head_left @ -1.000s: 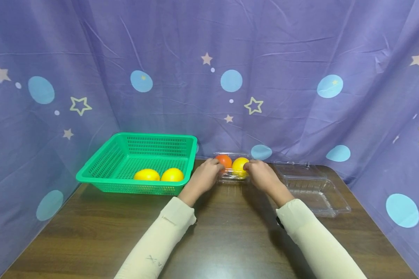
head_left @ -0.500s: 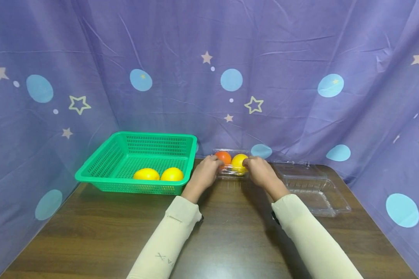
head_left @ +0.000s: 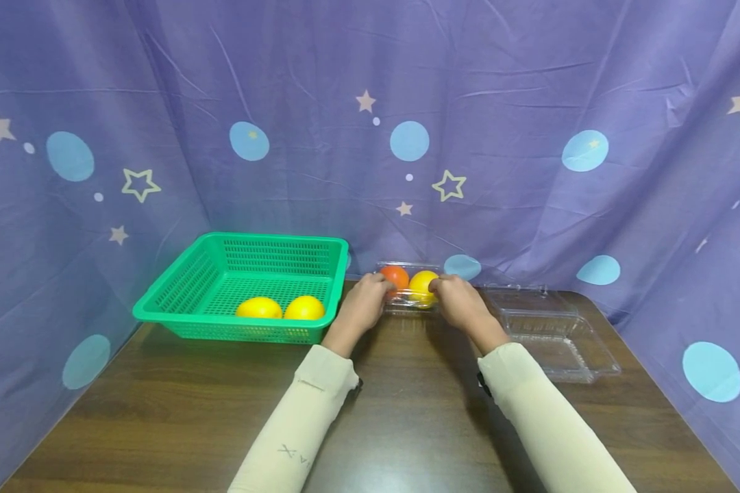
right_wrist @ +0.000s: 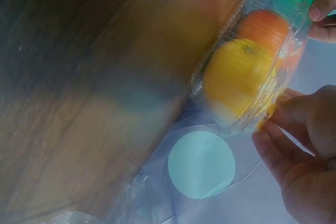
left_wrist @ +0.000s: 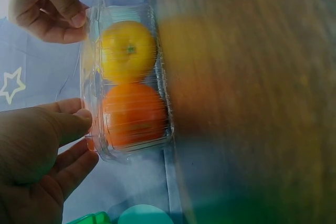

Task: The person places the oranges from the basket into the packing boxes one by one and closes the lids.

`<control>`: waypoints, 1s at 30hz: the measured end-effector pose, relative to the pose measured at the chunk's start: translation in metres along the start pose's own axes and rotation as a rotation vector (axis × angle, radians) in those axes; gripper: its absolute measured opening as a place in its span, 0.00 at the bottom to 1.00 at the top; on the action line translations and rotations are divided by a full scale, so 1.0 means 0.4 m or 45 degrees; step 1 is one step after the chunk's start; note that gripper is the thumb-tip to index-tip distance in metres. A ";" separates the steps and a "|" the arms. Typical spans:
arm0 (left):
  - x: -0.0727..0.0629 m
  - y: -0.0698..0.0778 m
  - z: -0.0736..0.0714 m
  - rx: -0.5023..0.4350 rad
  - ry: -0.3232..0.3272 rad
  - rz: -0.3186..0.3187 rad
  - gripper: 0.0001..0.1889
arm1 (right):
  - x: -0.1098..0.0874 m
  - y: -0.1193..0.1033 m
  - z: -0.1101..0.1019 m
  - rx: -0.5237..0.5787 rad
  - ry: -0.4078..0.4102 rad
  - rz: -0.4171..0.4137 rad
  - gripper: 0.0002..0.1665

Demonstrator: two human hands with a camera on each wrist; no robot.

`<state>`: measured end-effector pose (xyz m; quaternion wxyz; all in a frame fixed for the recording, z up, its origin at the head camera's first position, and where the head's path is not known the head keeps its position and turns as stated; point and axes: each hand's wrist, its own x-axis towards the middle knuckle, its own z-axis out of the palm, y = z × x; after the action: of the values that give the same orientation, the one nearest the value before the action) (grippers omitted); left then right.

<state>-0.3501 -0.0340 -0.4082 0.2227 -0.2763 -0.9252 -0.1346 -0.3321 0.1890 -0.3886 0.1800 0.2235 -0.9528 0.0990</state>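
A clear plastic clamshell container stands at the back of the table, with an orange-red round fruit and a yellow round fruit side by side in it. My left hand pinches its rim at the left end, beside the orange-red fruit. At the other end, my right hand pinches the rim by the yellow fruit. The left wrist view shows thumb and fingers of the left hand on the container's edge. In the right wrist view, the right hand has thumb and fingertips at the rim's corner.
A green plastic basket to the left holds two yellow fruits. On the right lies another clear plastic container, its lid folded back. Behind the brown table hangs a purple curtain.
Since one second ago, the container with its fruit and both hands have shifted slightly up in the head view. Over the last half second they have barely moved.
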 end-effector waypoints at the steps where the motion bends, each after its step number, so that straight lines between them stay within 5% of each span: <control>1: 0.001 0.001 0.000 -0.001 0.000 0.001 0.11 | -0.001 0.000 -0.002 -0.002 -0.002 -0.001 0.13; 15: 0.007 0.004 -0.002 -0.027 0.023 0.031 0.09 | -0.030 0.010 -0.072 0.073 0.006 0.017 0.14; 30: 0.000 0.000 0.000 -0.027 0.021 0.004 0.08 | -0.123 0.133 -0.157 0.105 -0.001 0.152 0.12</control>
<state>-0.3501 -0.0339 -0.4080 0.2275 -0.2790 -0.9214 -0.1463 -0.2969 0.2720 -0.3561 0.1642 0.1734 -0.9596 0.1487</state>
